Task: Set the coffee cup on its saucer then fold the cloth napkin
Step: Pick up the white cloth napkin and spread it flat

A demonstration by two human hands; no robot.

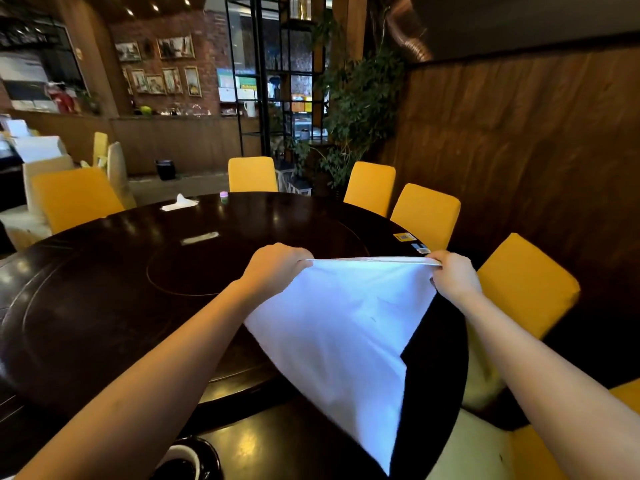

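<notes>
Nearest, on the table (pixel 104 306), the cup (pixel 181 459) appears set on its saucer (pixel 212 455). The napkin (pixel 346 323) is held above, its taut top edge running left to right, pinched at one end by the left hand (pixel 277 268) and at the other by the right hand (pixel 453 277).

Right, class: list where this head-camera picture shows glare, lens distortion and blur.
Head view: ceiling lights glare in patches on the dark table; the wide lens bows its rim and stretches the forearms; the napkin, pinched by the left hand and right hand, looks washed out, its lower tip blurred.
</notes>
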